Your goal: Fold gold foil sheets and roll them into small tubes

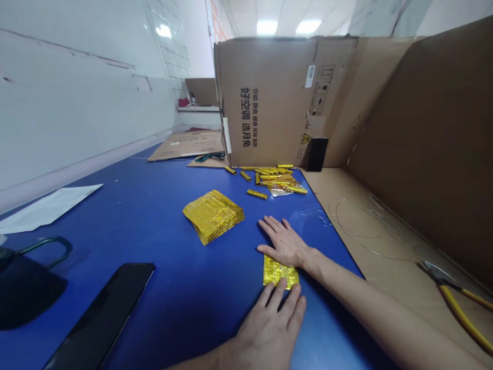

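A small square sheet of shiny gold foil paper (pixel 278 270) lies flat on the blue tabletop (pixel 165 226). My right hand (pixel 284 245) rests across its far edge, palm down with the fingers stretched and spread. At the near edge, my left hand (pixel 269 321) touches the foil with its fingertips, fingers extended and slightly apart. Further off to the left sits a stack of similar gold sheets (pixel 213 213), a little fanned out. Several rolled gold foil tubes (pixel 275 177) lie in a loose pile at the far edge, some of them on clear plastic.
A tall cardboard box (pixel 275 113) stands at the back. On the left are a black phone (pixel 106 313), a dark mug (pixel 31 293) and a white paper (pixel 50 205). Yellow-handled pliers (pixel 449 293) and thin wire lie on cardboard at right. Another dark phone (pixel 318 154) leans against the box.
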The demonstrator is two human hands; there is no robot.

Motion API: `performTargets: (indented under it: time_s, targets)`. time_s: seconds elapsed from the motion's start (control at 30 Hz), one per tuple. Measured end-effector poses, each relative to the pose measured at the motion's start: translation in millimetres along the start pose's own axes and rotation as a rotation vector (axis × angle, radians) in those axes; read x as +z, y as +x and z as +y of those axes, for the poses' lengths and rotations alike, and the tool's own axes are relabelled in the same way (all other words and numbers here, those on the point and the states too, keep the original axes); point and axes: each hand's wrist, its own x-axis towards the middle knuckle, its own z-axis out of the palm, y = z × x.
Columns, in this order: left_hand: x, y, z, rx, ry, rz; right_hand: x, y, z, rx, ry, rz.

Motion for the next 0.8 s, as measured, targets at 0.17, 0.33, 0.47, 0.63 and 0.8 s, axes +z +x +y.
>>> performTargets:
  time_s: [0.17, 0.33, 0.47, 0.63, 0.8]
  targets:
    - [-2.2, -1, 0, -0.006, -0.021, -0.023, 0, 0, 0, 0.014, 0.013, -0.003]
    - [-10.5, -1, 3, -0.018, -0.078, -0.047, 0, 0, 0, 0.031, 0.02, 0.002]
    - [-12.8, -1, 2, -0.023, -0.111, -0.046, 1, 0, 0, 0.027, 0.014, 0.002]
    - [-17.9, -4, 3, -0.023, -0.138, -0.03, 1, 0, 1, 0.022, 0.008, 0.01]
    - [-22.4, -8, 6, -0.032, -0.163, -0.015, 2, -1, 2, 0.018, 0.005, 0.02]
